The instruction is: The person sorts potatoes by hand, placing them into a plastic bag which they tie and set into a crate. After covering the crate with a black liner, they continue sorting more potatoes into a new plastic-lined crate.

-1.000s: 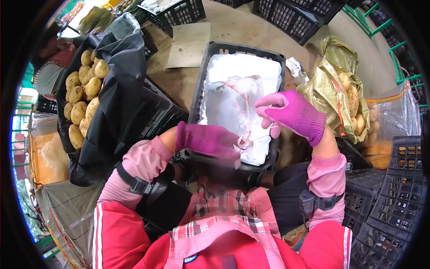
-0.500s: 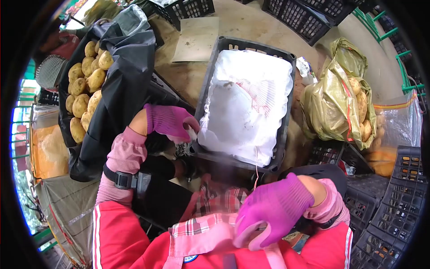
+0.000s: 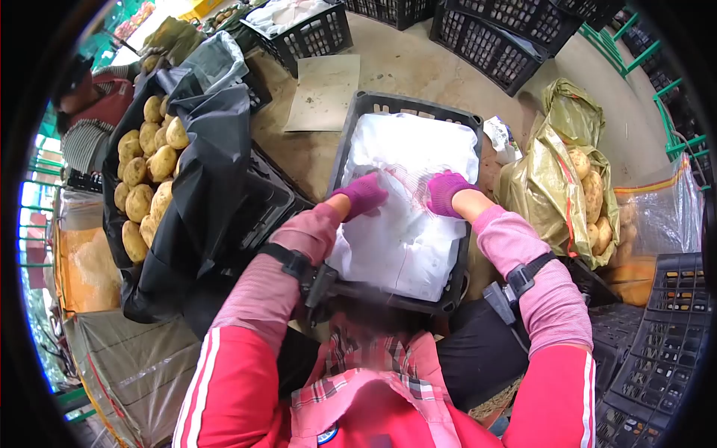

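Note:
A black plastic crate [image 3: 472,119] stands in front of my knees, lined with a crumpled white sheet [image 3: 407,134] that has faint reddish stripes in its middle. My left hand [image 3: 364,196], in a purple knit glove, is closed on the sheet left of centre. In a matching glove, my right hand [image 3: 446,192] is closed on the sheet's right part, its fingertips turned down and partly hidden. Between the two hands the sheet is creased. A thin string or crease runs down the lower part of the sheet.
At left, potatoes [image 3: 138,201] fill a container draped in black plastic [image 3: 216,149]. An olive sack [image 3: 549,187] of potatoes stands right. Black crates [image 3: 485,45] are at the back, more [image 3: 657,358] at lower right. A cardboard sheet [image 3: 321,93] lies on the floor. Another person's arm shows far left.
Both hands have moved into the crate: the left from its left edge, the right forward from near my chest. The white sheet is more creased. The view has shifted slightly.

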### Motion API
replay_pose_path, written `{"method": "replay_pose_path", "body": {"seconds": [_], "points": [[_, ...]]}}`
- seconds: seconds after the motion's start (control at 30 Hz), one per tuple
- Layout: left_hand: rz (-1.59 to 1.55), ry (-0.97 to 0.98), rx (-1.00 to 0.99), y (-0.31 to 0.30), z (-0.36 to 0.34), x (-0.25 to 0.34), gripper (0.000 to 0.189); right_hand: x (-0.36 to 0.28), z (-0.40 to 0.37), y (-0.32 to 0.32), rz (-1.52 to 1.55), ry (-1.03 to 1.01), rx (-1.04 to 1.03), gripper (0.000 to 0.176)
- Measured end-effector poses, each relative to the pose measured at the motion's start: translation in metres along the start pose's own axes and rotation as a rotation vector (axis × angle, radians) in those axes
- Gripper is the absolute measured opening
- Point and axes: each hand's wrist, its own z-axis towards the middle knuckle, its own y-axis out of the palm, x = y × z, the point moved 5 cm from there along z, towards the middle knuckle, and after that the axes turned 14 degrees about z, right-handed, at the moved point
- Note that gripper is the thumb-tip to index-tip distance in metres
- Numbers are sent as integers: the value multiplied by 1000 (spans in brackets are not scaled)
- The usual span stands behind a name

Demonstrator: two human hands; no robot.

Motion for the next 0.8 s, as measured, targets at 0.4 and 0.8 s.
{"method": "replay_pose_path", "body": {"seconds": [0.4,0.8], "points": [[235,41,963,-133,64,20,58,150,19,-95,482,183,796,54],[-55,-326,345,-170,205,-79,56,265,131,-48,1060,347,703,65]]}}
